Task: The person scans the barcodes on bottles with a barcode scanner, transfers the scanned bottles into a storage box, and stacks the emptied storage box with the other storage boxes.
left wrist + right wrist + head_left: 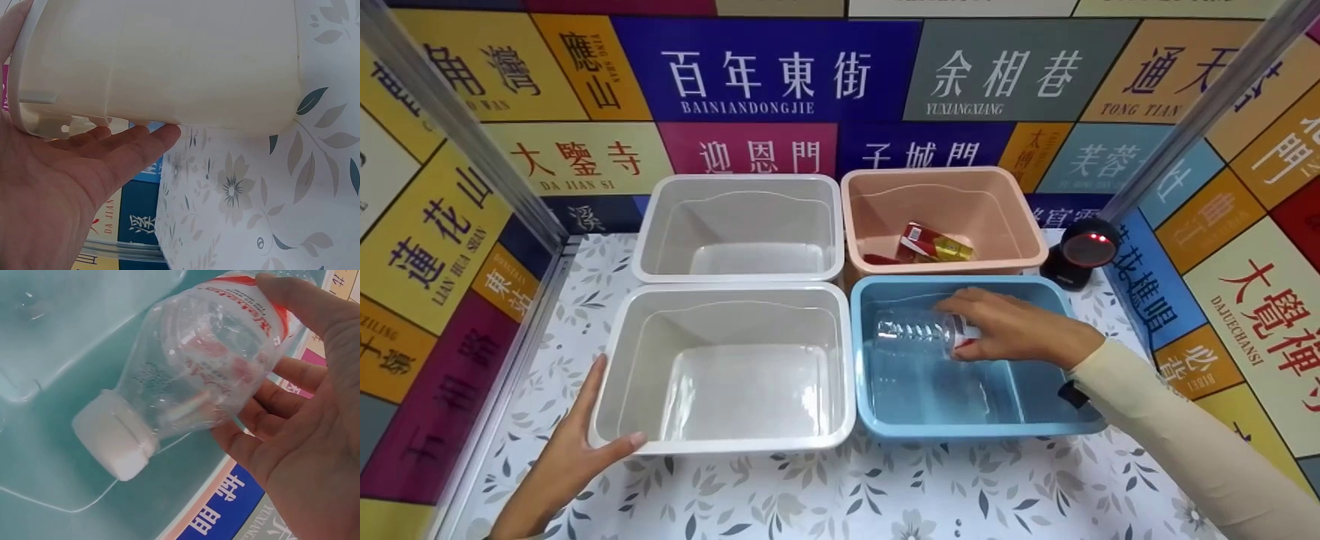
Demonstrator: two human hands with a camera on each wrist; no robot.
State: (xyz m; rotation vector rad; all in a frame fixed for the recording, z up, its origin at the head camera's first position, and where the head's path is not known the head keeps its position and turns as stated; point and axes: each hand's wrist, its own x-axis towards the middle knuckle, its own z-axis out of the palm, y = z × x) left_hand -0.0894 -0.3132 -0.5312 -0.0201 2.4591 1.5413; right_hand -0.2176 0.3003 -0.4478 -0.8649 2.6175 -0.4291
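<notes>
Sign-covered walls (765,71) box in a leaf-print tabletop (750,495) on my feed. From my end, the right hand (1009,326) has a clear plastic bottle (911,330) gripped between thumb and fingers, inside the blue bin (975,430); can't tell if it touches the bottom. Left hand (564,457) is loose, fingers laid straight against the front white bin (720,448), thumb on its rim. Red-and-gold box (936,244) sits in the peach bin (945,268) behind.
</notes>
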